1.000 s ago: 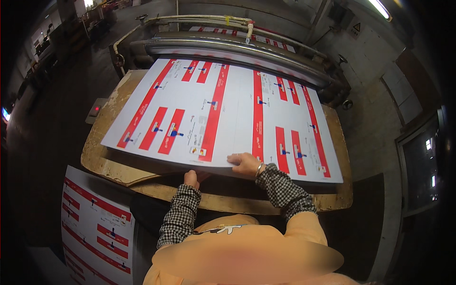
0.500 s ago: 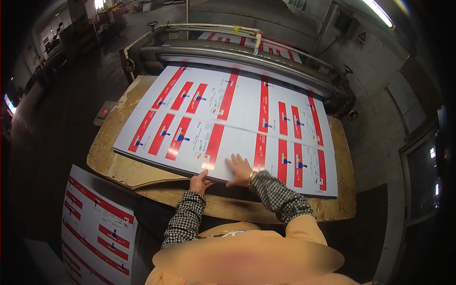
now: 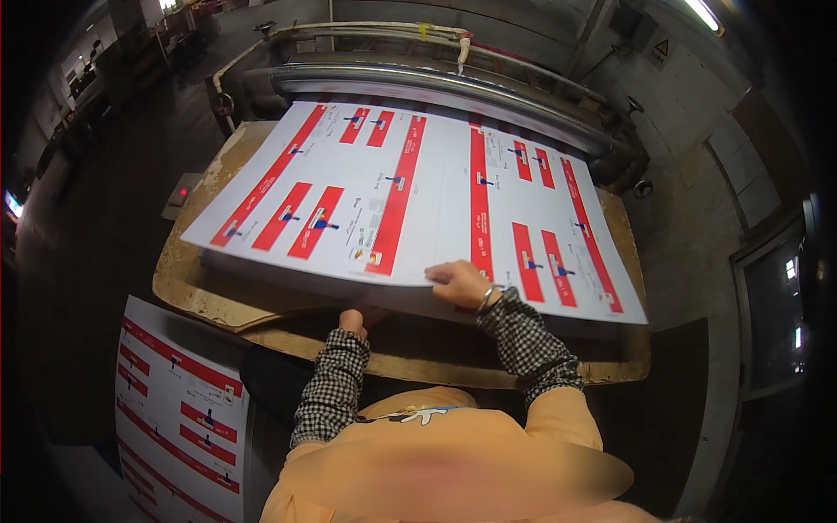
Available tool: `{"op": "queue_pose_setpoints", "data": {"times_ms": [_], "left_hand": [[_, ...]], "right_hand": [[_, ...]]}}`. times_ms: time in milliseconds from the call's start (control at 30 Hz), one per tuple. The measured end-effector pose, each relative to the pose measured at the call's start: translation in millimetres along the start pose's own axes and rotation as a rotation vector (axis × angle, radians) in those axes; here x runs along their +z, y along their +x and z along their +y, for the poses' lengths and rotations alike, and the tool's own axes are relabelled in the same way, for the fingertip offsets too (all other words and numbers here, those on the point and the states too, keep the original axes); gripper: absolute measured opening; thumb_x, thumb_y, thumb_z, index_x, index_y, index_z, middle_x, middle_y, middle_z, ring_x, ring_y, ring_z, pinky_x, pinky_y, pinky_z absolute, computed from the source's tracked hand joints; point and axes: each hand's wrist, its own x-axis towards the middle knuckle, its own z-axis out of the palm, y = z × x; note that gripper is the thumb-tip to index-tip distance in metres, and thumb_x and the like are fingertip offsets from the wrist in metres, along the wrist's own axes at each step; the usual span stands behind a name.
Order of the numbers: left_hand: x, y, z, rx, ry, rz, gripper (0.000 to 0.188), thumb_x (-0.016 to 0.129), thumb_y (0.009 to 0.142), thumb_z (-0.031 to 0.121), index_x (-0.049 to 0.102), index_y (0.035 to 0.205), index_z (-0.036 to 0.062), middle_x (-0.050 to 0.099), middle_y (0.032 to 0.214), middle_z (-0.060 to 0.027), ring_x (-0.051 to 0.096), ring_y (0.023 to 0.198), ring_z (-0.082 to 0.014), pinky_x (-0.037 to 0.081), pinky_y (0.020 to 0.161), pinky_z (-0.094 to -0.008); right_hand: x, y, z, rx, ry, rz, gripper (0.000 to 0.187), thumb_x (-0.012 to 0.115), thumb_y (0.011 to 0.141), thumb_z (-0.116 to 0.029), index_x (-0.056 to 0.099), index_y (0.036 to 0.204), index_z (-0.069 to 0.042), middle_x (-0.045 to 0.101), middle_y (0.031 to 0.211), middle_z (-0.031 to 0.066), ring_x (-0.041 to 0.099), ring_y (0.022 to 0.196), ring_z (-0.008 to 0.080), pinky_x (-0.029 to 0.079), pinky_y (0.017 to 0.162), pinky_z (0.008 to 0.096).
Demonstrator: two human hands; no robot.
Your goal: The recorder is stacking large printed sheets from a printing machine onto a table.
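Observation:
A large white printed sheet with red bands and small blue pictures slopes toward me from the machine's roller. Its near edge is raised above the wooden table. My right hand pinches that near edge right of the middle, thumb and fingers closed on it. Lower and to the left, my left hand is beside the stack's near side, just below the raised edge. Shadow and the sheet hide most of its fingers. The far end of the sheet lies at the metal roller.
The worn wooden table has rounded corners. A small box with a red light sits at its left. More printed sheets are stacked low at the left. A pipe runs above the roller, and a handwheel is at right.
The sheet's near edge has risen off the stack, and its far end has moved toward the roller. My right hand has gone from lying flat to pinching the edge; my left hand has dropped slightly.

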Motion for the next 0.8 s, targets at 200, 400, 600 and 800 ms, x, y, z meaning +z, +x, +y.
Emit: {"op": "queue_pose_setpoints", "data": {"times_ms": [200, 400, 600, 800], "left_hand": [[-9, 6, -4, 0.077, 0.038, -0.057, 0.032, 0.040, 0.087, 0.020, 0.046, 0.110, -0.0020, 0.057, 0.102, -0.0166, 0.057, 0.094, -0.0296, 0.046, 0.083, -0.0465], [13, -17, 10, 0.014, 0.078, -0.041, 0.037, 0.050, 0.084, 0.023, 0.046, 0.106, -0.0061, 0.057, 0.099, -0.0196, 0.059, 0.088, -0.0287, 0.049, 0.077, -0.0417], [-1, -9, 6, 0.008, 0.062, -0.045, 0.031, 0.052, 0.084, 0.019, 0.049, 0.107, -0.0012, 0.059, 0.098, -0.0142, 0.059, 0.089, -0.0280, 0.048, 0.079, -0.0435], [6, -21, 15, -0.003, 0.007, -0.208, 0.030, 0.055, 0.079, 0.009, 0.050, 0.106, -0.0012, 0.059, 0.098, -0.0147, 0.058, 0.090, -0.0289, 0.047, 0.081, -0.0460]], "right_hand": [[44, -8, 33, -0.027, -0.041, -0.036, 0.036, 0.058, 0.066, -0.015, 0.060, 0.097, 0.002, 0.058, 0.108, 0.0147, 0.058, 0.093, 0.0267, 0.045, 0.083, 0.0304], [33, 45, 62, 0.229, 0.007, 0.008, 0.042, 0.063, 0.066, -0.026, 0.059, 0.099, -0.002, 0.056, 0.110, 0.0149, 0.053, 0.101, 0.0269, 0.041, 0.087, 0.0312], [88, 31, 41, -0.041, -0.447, 0.138, 0.057, 0.070, 0.062, -0.038, 0.056, 0.106, -0.004, 0.049, 0.118, 0.0175, 0.038, 0.115, 0.0365, 0.034, 0.095, 0.0387], [58, 12, 35, -0.117, -0.424, -0.043, 0.044, 0.064, 0.066, -0.027, 0.057, 0.102, -0.003, 0.052, 0.113, 0.0179, 0.045, 0.108, 0.0344, 0.038, 0.090, 0.0369]]}}
